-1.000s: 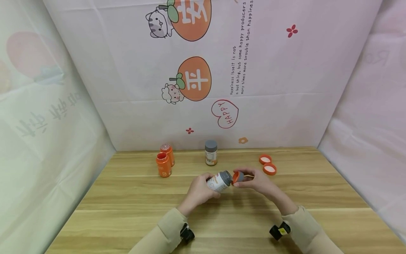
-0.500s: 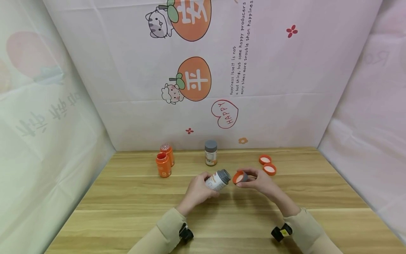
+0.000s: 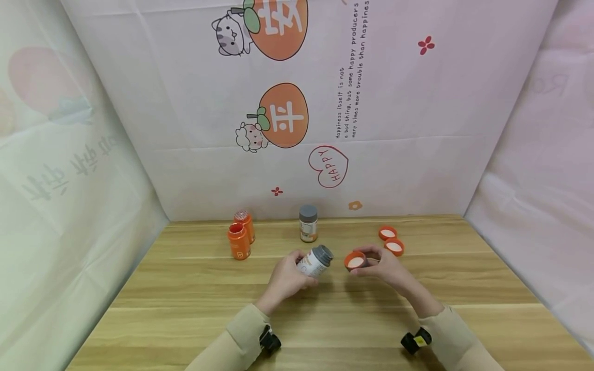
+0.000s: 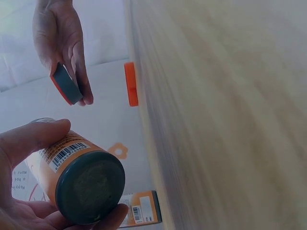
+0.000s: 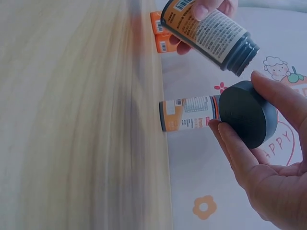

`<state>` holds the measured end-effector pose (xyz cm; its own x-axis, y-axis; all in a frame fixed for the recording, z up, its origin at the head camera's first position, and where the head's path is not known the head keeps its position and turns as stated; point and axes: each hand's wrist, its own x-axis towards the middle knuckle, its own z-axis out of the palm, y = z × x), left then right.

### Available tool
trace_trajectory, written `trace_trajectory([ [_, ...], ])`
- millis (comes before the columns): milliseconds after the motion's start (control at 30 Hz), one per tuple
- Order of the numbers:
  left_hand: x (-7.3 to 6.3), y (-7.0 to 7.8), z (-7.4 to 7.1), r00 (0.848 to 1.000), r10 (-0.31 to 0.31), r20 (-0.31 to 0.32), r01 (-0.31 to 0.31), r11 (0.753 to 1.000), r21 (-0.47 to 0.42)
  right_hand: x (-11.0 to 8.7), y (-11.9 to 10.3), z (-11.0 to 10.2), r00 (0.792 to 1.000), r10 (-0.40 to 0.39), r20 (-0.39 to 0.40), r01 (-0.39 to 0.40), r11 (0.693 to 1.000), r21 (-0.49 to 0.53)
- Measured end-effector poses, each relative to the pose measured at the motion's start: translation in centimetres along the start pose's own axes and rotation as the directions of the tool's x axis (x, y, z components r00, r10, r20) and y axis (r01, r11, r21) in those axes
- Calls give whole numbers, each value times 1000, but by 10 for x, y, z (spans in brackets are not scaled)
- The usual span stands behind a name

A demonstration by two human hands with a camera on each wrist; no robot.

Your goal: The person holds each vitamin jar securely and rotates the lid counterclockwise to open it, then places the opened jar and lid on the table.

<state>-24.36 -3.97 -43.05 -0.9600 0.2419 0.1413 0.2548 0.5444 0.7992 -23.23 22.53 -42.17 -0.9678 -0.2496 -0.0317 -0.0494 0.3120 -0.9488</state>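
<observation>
My left hand (image 3: pixel 289 277) grips a white and orange bottle (image 3: pixel 312 263) with a grey neck, lidless and tilted to the right above the table. In the left wrist view its dark base (image 4: pixel 91 188) faces the camera. To the right, my right hand (image 3: pixel 386 265) pinches a grey bottle cap (image 5: pixel 247 114) between thumb and fingers. The cap's orange rim and pale inside face up and left in the head view. A small gap separates the cap from the bottle's mouth.
Behind stands a capped grey-lidded bottle (image 3: pixel 308 223). Two orange bottles (image 3: pixel 239 242) stand at the back left, the nearer one uncapped. At the back right, two orange caps (image 3: pixel 394 247) lie with pale insides upward. A printed cloth (image 3: pixel 394 154) hangs behind the wooden table (image 3: pixel 185 304).
The cap has come away from the bottle's mouth, moving slightly right and turning its inside upward. The left hand has drawn the bottle a little left, its mouth now tipped more upward.
</observation>
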Motion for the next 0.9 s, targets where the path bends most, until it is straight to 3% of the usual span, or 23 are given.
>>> trace_trajectory([
  [267,0,-5,-3,1000,-1,-23,1,1000,13,-2,5,-6,999,-30,-26,29,998,-56],
  [900,1,-15,-16,996,-47,-75,48,999,17,-4,14,-14,993,-12,-114,-8,985,-171],
])
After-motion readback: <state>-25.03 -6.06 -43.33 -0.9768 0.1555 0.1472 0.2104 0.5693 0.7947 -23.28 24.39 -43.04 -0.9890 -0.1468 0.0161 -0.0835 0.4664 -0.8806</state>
